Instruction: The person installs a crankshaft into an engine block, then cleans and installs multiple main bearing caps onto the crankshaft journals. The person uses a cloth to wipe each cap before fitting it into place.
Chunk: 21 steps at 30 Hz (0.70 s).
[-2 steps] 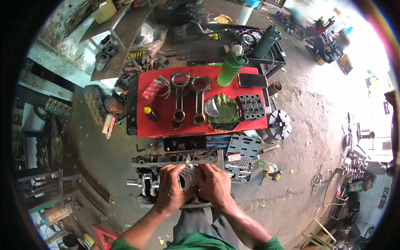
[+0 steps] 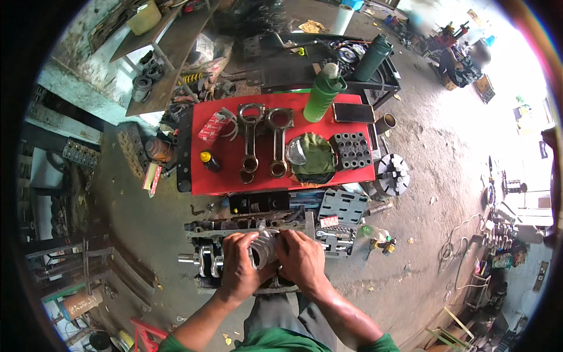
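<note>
Both of my hands grip a grey metal piston [image 2: 265, 251] with grooves round its side. My left hand [image 2: 239, 264] wraps its left side, the fingers curled over the top. From the right, my right hand [image 2: 302, 258] presses against it with bent fingers; the thumb is partly hidden. Behind and below the piston lies an engine block [image 2: 202, 232], with a shiny crankshaft [image 2: 206, 260] showing left of my left hand. On the red-topped table [image 2: 234, 185] ahead rest two connecting rods, a left one [image 2: 250, 141] and a right one [image 2: 278, 141].
Also on the table are a green bottle [image 2: 321, 97], a phone [image 2: 353, 112], a green cloth [image 2: 316, 158], a block of dark cylindrical parts [image 2: 352, 150] and a small yellow-capped bottle [image 2: 209, 161]. An open socket set [image 2: 336, 237] lies right of the block. A lathe chuck [image 2: 393, 176] stands beside the table.
Almost nothing differs. The view has shifted very slightly, and both hands keep their hold on the piston.
</note>
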Motion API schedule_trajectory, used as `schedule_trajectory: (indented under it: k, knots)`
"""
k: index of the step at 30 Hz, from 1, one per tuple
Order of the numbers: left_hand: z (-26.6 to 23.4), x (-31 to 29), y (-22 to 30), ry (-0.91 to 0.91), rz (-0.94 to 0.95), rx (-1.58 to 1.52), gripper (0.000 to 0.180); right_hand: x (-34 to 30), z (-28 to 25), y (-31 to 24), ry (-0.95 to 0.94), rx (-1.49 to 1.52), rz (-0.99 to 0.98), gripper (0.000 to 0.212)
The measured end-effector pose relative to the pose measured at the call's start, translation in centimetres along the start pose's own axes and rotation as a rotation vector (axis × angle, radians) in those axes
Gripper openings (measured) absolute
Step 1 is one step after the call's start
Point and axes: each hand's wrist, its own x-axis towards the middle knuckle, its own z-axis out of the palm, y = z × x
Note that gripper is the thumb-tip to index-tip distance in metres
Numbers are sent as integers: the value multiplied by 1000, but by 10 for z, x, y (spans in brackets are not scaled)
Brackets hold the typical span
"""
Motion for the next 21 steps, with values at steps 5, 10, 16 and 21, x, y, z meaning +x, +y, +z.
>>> schedule_trajectory:
  k: [5, 10, 16, 21]
  knots:
    - [-22, -5, -70, 196, -211, 23, 81, 30, -52, 91, 202, 283, 379, 19]
    - [-30, 62, -239, 443, -400, 214, 89, -4, -75, 170, 232, 998, 681, 19]
    - [3, 99, -329, 380, -488, 296, 87, -47, -71, 177, 395, 1347, 637, 17]
    - [60, 90, -178, 651, -407, -141, 40, -72, -78, 170, 521, 1223, 645, 11]
